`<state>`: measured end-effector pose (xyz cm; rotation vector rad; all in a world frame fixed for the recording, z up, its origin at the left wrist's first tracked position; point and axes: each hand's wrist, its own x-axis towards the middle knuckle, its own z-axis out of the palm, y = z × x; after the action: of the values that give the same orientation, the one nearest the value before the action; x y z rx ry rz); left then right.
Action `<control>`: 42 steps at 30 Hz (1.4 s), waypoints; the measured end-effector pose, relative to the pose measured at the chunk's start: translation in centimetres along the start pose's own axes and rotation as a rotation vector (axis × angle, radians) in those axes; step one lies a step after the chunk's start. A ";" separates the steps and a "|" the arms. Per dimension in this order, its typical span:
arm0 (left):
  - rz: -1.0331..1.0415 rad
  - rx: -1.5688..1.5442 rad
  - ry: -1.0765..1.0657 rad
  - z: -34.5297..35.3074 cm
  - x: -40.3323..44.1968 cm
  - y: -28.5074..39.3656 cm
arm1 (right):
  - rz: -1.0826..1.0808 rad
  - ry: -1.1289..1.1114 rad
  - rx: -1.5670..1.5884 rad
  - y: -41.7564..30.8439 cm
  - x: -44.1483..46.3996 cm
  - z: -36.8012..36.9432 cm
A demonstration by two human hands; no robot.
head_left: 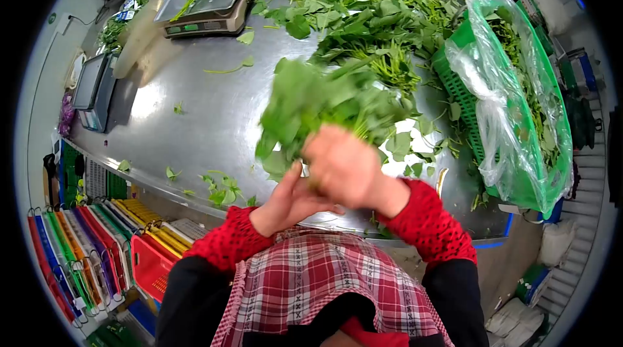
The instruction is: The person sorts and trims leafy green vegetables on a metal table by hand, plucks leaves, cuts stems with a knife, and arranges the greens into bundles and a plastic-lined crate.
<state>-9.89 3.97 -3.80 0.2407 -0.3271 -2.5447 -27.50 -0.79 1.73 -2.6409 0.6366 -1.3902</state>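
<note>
My right hand (347, 168), blurred by motion, is closed around the stems of a bunch of leafy greens (305, 97). The leaves fan out beyond the fist, over the metal table. My left hand (292, 201) is just below and to the left of it, thumb raised and fingers stretched towards the stem ends under my right hand. Whether the left fingers touch the stems is hidden. Past the bunch lies a big heap of loose greens (363, 12), with gathered stems (396, 71) showing at its near side.
A green crate (464, 100) lined with clear plastic, holding more greens, stands at the right. A weighing scale (207, 25) carrying some greens is at the back left. A second device (94, 90) sits at the left edge. Below are coloured crates (152, 269). Loose sprigs (220, 188) lie near the front edge.
</note>
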 end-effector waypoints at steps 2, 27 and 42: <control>0.187 -0.033 0.464 0.7 -0.7 -1.1 | 0.102 -0.007 0.030 -3.4 -1.7 2.7; -0.383 2.252 1.762 -22.8 -5.1 30.7 | 0.962 -0.223 -0.581 10.7 -11.0 6.4; 0.643 2.398 0.600 -13.9 17.7 9.3 | 0.789 -0.208 -0.532 14.4 -7.2 -0.5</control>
<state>-16.53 -15.88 -16.26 1.2495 -2.2977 -0.2113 -36.05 -10.94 -7.33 -2.3127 1.9452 -0.7657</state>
